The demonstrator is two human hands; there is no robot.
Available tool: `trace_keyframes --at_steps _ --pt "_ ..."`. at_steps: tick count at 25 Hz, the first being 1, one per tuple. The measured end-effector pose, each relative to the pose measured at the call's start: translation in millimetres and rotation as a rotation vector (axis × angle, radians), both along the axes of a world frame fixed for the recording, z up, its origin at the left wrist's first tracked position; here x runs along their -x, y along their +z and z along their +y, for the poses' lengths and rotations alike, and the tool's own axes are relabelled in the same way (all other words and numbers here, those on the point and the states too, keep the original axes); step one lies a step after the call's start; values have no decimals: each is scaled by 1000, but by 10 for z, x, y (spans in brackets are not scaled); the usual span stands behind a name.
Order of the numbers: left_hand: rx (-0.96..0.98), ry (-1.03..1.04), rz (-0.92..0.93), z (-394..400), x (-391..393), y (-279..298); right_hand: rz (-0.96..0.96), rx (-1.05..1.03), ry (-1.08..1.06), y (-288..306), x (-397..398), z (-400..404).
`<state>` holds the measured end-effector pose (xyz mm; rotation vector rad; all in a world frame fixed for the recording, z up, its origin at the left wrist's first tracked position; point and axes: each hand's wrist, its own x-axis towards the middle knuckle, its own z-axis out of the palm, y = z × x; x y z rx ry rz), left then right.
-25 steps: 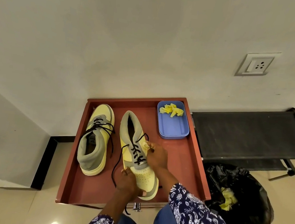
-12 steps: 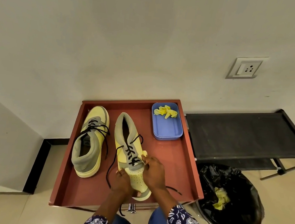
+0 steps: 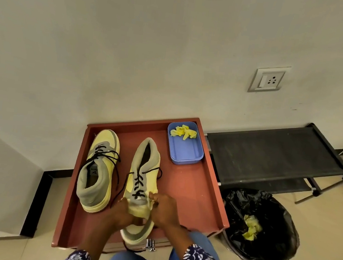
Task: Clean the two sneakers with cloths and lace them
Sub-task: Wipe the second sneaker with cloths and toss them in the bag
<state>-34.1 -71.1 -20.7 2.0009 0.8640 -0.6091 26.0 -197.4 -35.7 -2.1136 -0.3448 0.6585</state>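
Two yellow-and-grey sneakers with black laces lie on a red-brown tray (image 3: 201,198). The left sneaker (image 3: 98,172) points its toe at the wall, and its lace ends hang loose. The right sneaker (image 3: 144,169) points its toe at me. My left hand (image 3: 120,213) grips its front from the left. My right hand (image 3: 164,210) pinches a crumpled pale yellow cloth (image 3: 139,209) against the toe box. Both hands cover much of the toe. A loose lace end (image 3: 132,248) trails over the tray's near edge.
A blue tub (image 3: 187,155) holding yellow cloths (image 3: 183,131) stands at the tray's far right corner. A black rack (image 3: 271,155) is on the right, with a black-lined bin (image 3: 271,245) holding used yellow cloths (image 3: 251,227) in front of it. The wall stands close behind the tray.
My right hand has slid from the upper eyelets down to the toe box. My left hand stays at the sneaker's front. The left sneaker and tub have not moved.
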Motion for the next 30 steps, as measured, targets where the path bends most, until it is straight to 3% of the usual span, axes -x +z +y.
trace_keyframes --at_steps 6,12,19,24,30 --pt "-107 21 -63 230 173 -6 74 -52 -58 27 435 199" --pt "-164 -60 -76 315 206 -59 185 -182 -63 33 326 -45" --pt "-178 -126 -90 337 215 -68 110 -265 -527 96 -398 -342" --pt "-189 -151 -90 382 205 -115 103 -248 -537 116 -897 5" --pt "-189 -134 -110 367 190 -109 58 -169 -491 6 -706 163"
